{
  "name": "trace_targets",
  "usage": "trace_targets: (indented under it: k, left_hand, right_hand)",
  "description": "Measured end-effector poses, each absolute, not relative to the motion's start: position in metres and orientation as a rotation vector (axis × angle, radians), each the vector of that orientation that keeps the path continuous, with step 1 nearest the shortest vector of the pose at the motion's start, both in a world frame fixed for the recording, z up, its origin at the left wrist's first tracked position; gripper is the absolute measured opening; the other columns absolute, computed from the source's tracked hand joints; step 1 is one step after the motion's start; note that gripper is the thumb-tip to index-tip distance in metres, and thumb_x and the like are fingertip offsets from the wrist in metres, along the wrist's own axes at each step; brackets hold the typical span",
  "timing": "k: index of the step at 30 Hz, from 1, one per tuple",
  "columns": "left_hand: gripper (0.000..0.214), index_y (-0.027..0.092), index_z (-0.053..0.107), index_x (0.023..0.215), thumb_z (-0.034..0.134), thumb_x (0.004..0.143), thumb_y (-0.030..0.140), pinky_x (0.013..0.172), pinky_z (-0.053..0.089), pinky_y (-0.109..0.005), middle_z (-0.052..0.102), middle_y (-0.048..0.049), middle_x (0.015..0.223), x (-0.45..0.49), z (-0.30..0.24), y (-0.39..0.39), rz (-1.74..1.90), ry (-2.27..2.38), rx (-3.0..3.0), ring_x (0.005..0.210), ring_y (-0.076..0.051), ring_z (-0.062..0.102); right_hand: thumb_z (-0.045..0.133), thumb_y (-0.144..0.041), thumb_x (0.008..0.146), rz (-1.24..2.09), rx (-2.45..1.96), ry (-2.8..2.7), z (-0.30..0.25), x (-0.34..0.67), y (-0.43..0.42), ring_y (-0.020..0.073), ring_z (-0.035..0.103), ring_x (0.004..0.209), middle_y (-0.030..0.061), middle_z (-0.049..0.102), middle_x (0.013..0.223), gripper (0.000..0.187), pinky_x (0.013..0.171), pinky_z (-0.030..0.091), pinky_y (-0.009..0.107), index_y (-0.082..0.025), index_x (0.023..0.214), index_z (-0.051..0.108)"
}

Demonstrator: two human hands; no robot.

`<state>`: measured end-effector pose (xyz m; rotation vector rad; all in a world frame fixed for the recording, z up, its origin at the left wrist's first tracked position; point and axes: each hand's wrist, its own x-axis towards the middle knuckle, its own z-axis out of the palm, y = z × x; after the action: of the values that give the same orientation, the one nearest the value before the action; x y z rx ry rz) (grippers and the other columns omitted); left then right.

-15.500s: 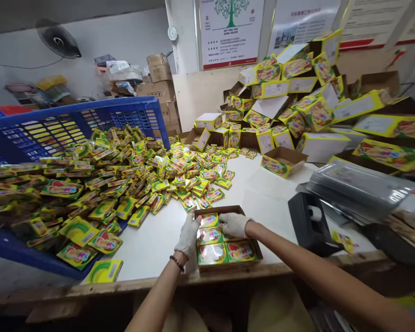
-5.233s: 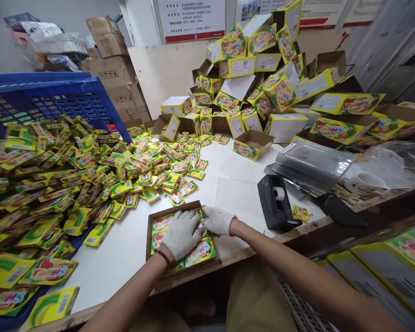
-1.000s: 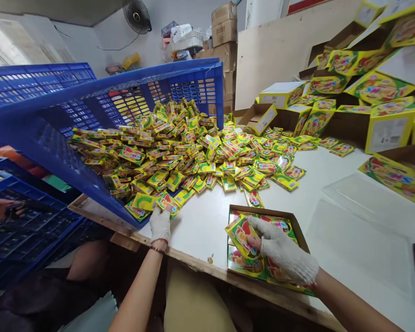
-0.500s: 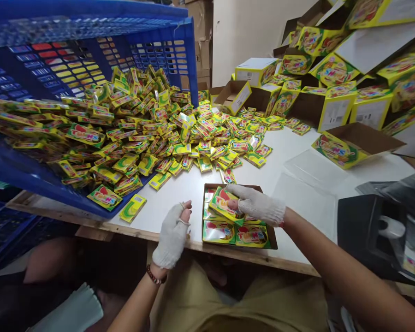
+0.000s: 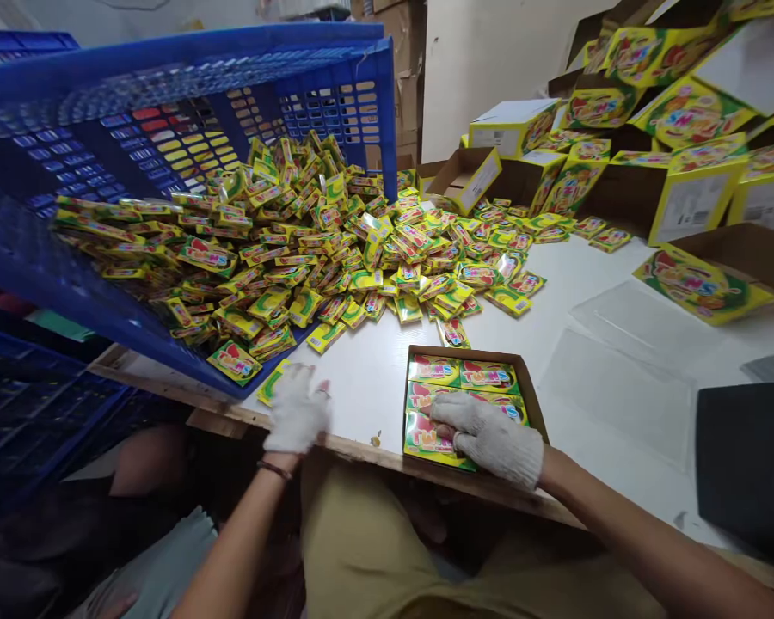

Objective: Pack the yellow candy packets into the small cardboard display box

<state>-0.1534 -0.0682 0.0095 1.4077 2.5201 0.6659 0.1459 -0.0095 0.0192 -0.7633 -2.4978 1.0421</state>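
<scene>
A shallow brown cardboard tray (image 5: pixel 537 402) sits at the near table edge, filled with flat yellow-green snack packets (image 5: pixel 461 374). My gloved right hand (image 5: pixel 490 437) lies flat on the packets in the tray's near row, fingers extended. My gloved left hand (image 5: pixel 295 414) is blurred, fingers apart, over a loose yellow packet (image 5: pixel 269 387) at the table edge, below the lip of the blue crate (image 5: pixel 168 112). A big heap of the same packets (image 5: pixel 335 249) spills out of the tilted crate onto the white table (image 5: pixel 374 378).
Yellow display cartons (image 5: pixel 690 112) are stacked at the back right, and an open one (image 5: pixel 715 279) lies on the table. Clear plastic sheets (image 5: pixel 625 344) lie right of the tray. A black tape dispenser (image 5: pixel 748 464) stands at the right edge. More blue crates (image 5: pixel 32 404) stand at left.
My right hand has laid the packet it held into the tray and now rests on it. My left hand has moved left and forward to the loose packet by the crate.
</scene>
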Motion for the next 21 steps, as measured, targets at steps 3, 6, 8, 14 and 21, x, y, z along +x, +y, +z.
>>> trace_targets:
  k: [3, 6, 8, 14, 21]
  left_hand:
    - [0.025, 0.016, 0.062, 0.087, 0.064, 0.065, 0.028, 0.097, 0.04, -0.057, 0.064, -0.0206, 0.105, -0.206, 0.013, -0.06, 0.575, 2.639, 1.279, 0.112, -0.042, 0.054]
    - [0.023, 0.018, 0.064, 0.085, 0.064, 0.066, 0.032, 0.086, 0.048, -0.047, 0.068, -0.013, 0.086, -0.213, 0.012, -0.06, 0.589, 2.579, 1.261, 0.094, -0.036, 0.062]
    - [0.03, 0.02, 0.068, 0.093, 0.063, 0.071, 0.039, 0.078, 0.051, -0.036, 0.069, -0.0073, 0.083, -0.19, 0.016, -0.061, 0.692, 2.414, 1.323, 0.084, -0.027, 0.064]
    - [0.044, 0.018, 0.073, 0.094, 0.051, 0.084, 0.055, 0.075, 0.051, -0.032, 0.071, -0.0055, 0.087, -0.096, 0.048, -0.046, 0.868, 1.568, 1.571, 0.08, -0.021, 0.063]
    - [0.017, 0.016, 0.063, 0.08, 0.062, 0.073, 0.032, 0.106, 0.033, -0.051, 0.062, -0.0172, 0.108, -0.147, 0.027, 0.027, 0.993, 2.237, 1.414, 0.121, -0.036, 0.048]
  right_hand:
    - [0.046, -0.015, 0.088, 1.015, -0.79, -2.482, 0.016, 0.147, -0.011, 0.0232, 0.059, 0.093, 0.0089, 0.066, 0.099, 0.026, 0.087, 0.05, 0.038, -0.02, 0.097, 0.069]
    - [0.049, -0.02, 0.09, 0.984, -0.825, -2.411, 0.013, 0.146, -0.015, 0.0236, 0.06, 0.097, 0.0096, 0.066, 0.102, 0.027, 0.088, 0.051, 0.039, -0.02, 0.11, 0.066]
    - [0.052, -0.021, 0.09, 0.838, -0.758, -2.345, 0.016, 0.142, -0.013, 0.0252, 0.058, 0.107, 0.0126, 0.063, 0.112, 0.036, 0.093, 0.049, 0.042, -0.019, 0.125, 0.058]
    - [0.053, -0.013, 0.082, 0.466, -0.603, -2.504, 0.05, 0.109, 0.012, 0.029, 0.055, 0.108, 0.0154, 0.062, 0.112, 0.034, 0.093, 0.045, 0.048, -0.017, 0.115, 0.062]
    - [0.052, -0.029, 0.086, 1.199, -1.114, -1.957, 0.052, 0.126, 0.018, 0.0227, 0.061, 0.089, 0.006, 0.067, 0.099, 0.025, 0.082, 0.049, 0.037, -0.019, 0.108, 0.06]
